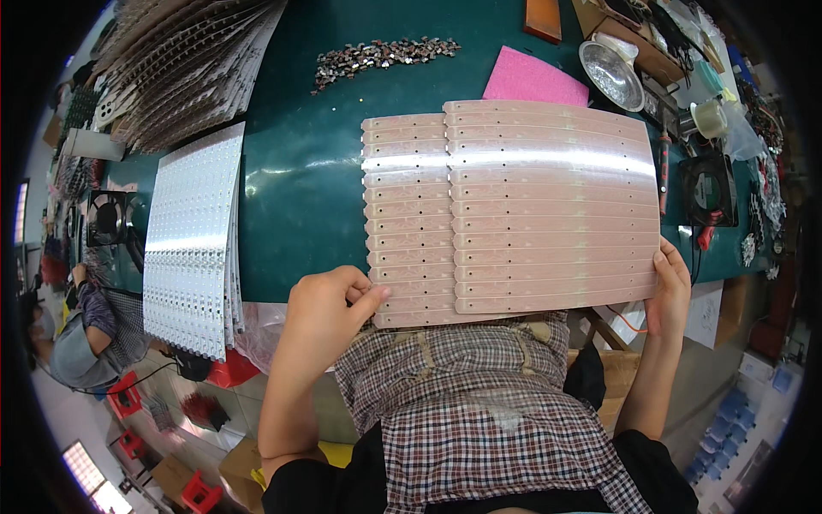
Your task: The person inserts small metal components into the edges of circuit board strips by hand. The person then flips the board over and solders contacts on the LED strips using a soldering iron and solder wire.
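Two pinkish-beige circuit board panels, scored into long strips with small holes, lie overlapping at the table's near edge. The upper panel (556, 227) covers the right part of the lower panel (407, 206), whose left side shows. My left hand (330, 308) pinches the lower panel near its bottom left corner, between thumb and fingers. At the other end, my right hand (670, 287) grips the upper panel's lower right edge, its thumb on top and the other fingers partly hidden. Whether that hand also holds the lower panel cannot be seen.
White circuit board panels (193, 244) lie stacked at the left, with a tall pile of boards (184, 64) behind. Small metal parts (381, 58) are heaped at the back. Pink foam (537, 79), a metal bowl (611, 75) and a black fan (709, 190) stand right. Another person (90, 334) sits far left.
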Available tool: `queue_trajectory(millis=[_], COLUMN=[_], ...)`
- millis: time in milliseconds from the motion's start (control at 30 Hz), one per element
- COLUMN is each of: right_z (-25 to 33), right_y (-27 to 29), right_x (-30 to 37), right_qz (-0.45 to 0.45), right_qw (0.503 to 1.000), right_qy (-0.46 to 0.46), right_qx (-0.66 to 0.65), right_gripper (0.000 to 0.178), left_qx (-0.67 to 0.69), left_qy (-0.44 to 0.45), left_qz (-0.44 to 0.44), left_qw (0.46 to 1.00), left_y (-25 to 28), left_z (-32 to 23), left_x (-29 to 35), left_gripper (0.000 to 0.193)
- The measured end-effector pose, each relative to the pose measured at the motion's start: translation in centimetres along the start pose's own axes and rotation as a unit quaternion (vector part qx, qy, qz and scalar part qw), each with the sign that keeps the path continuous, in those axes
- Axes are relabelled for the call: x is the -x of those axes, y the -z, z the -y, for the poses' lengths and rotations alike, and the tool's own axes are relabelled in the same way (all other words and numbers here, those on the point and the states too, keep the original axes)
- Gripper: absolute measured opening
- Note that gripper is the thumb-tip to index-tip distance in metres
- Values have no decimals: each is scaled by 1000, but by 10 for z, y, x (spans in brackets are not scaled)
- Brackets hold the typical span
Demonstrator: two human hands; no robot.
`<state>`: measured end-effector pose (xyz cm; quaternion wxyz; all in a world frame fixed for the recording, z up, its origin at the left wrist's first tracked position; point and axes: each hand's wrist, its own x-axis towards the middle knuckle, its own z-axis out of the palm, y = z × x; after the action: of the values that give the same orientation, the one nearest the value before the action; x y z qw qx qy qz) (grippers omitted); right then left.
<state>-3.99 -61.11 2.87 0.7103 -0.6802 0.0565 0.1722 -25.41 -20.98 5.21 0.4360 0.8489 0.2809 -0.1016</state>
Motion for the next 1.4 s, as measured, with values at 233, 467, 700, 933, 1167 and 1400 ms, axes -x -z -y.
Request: queue_trajectory(millis=[233, 467, 700, 933, 1167, 1400], right_z=[-4, -2, 51, 60, 16, 3], right_y=[10, 15, -73, -185, -282, -302], right_x=[-7, -8, -23, -81, -195, -209], right_qz=[-24, -65, -19, 132, 135, 59], right_qw=[997, 930, 834, 744, 737, 700], right_qy=[-11, 78, 280, 467, 423, 447], right_qx=[76, 353, 475, 459, 510, 554], right_gripper=[35, 30, 31, 18, 17, 18], left_qx=[-193, -197, -202, -208, -75, 56], left_qy=[-102, -146, -123, -140, -135, -182], left_qz=[-28, -260, -426, -418, -338, -127], left_qw=[976, 934, 873, 873, 928, 973], left_y=[6, 35, 67, 63, 58, 35], left_z=[-17, -18, 20, 28, -2, -32], left_x=[-3, -84, -208, -209, -180, -164], left_gripper=[32, 22, 15, 14, 16, 22])
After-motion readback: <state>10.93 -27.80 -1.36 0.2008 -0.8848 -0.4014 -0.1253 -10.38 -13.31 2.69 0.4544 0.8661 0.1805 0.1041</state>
